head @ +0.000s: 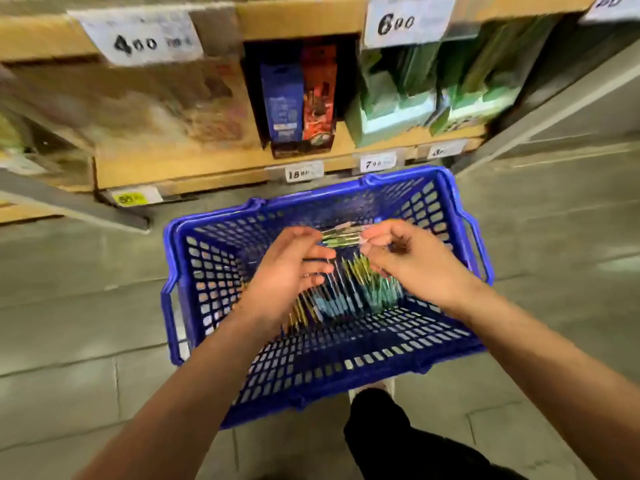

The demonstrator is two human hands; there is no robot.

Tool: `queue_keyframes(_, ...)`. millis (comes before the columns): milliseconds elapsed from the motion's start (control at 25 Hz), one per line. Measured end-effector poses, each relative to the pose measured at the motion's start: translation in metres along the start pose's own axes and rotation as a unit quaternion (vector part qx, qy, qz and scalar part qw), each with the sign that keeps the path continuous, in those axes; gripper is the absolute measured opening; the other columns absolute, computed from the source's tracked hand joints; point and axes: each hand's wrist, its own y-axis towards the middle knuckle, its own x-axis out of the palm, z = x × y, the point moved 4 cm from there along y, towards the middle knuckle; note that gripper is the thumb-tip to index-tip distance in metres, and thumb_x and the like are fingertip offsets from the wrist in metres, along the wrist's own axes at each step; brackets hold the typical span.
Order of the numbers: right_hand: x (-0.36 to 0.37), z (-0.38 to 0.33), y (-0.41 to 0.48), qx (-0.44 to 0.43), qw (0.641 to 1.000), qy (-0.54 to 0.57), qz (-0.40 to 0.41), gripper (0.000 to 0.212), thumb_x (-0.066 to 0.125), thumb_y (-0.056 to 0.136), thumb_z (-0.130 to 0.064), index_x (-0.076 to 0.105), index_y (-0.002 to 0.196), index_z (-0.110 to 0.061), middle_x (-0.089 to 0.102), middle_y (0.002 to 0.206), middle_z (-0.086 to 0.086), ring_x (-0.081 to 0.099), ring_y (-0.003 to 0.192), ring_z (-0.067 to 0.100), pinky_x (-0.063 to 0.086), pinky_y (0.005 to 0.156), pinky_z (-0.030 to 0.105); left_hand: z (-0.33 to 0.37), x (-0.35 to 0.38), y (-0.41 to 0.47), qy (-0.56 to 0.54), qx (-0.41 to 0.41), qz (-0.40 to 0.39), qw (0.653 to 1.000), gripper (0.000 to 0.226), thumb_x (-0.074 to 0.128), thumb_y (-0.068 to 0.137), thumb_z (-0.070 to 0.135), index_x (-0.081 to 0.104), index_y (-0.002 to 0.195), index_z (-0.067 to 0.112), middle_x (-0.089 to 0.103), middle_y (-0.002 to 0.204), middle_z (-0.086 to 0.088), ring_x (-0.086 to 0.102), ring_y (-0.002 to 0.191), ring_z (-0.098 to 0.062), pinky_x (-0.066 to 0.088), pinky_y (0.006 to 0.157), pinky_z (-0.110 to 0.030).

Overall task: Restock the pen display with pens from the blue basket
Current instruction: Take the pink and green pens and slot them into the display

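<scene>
Below store shelves [221,161], left hand [291,271] and right hand [415,261] fingers [372,239] pinch a pen bundle [343,236] over blue basket [173,237].

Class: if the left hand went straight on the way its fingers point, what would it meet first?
Likely the pens the right hand holds up, then that hand itself; depth is unclear.

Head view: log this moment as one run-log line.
left hand: holds pen bundle | right hand: pinches same bundle | blue basket: on floor, loose pens inside
</scene>
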Motion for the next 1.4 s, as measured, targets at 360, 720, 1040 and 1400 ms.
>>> queue_keyframes(360, 0.025, 0.106, 0.125, -0.051, 0.843, -0.533, -0.05, 0.033, 0.062, 0.092, -0.026, 0.062, 0.123, -0.014, 0.073, 0.114, 0.013, 0.067, 0.107, 0.033, 0.052, 0.088, 0.035, -0.086, -0.038, 0.115, 0.156, -0.015, -0.024, 0.987, 0.008, 0.05, 0.106, 0.021, 0.055, 0.1, 0.017, 0.069, 0.082, -0.006, 0.061, 0.065, -0.018, 0.045, 0.06, -0.026)
queue_keyframes(720, 0.061, 0.11, 0.181, -0.025, 0.749, -0.661, -0.019, 0.032, 0.052, 0.093, -0.006, 0.064, 0.123, -0.009, 0.068, 0.119, 0.012, 0.069, 0.105, 0.033, 0.055, 0.078, 0.039, -0.082, -0.05, 0.078, 0.143, -0.063, -0.012, 0.988, 0.021, 0.047, 0.107, 0.024, 0.06, 0.116, 0.011, 0.072, 0.088, -0.008, 0.063, 0.071, -0.02, 0.048, 0.064, -0.029)
queue_keyframes(1040, 0.06, 0.158, 0.191, -0.074, 0.743, -0.665, 0.028, 0.031, 0.058, 0.096, -0.005, 0.049, 0.125, -0.009, 0.066, 0.117, 0.011, 0.069, 0.106, 0.033, 0.056, 0.08, 0.041, -0.1, -0.071, 0.062, 0.102, -0.08, 0.041, 0.991, 0.02, 0.051, 0.105, 0.026, 0.065, 0.113, 0.013, 0.076, 0.081, -0.004, 0.066, 0.066, -0.016, 0.048, 0.067, -0.03)
queue_keyframes(1400, 0.048, 0.125, 0.165, -0.089, 0.723, -0.685, 0.022, 0.036, 0.056, 0.09, 0.005, 0.059, 0.121, -0.013, 0.069, 0.102, 0.011, 0.071, 0.094, 0.034, 0.045, 0.061, 0.036, -0.097, -0.069, 0.086, 0.106, -0.075, 0.052, 0.99, 0.025, 0.05, 0.106, 0.017, 0.057, 0.125, 0.002, 0.073, 0.1, -0.015, 0.065, 0.084, -0.025, 0.052, 0.075, -0.033)
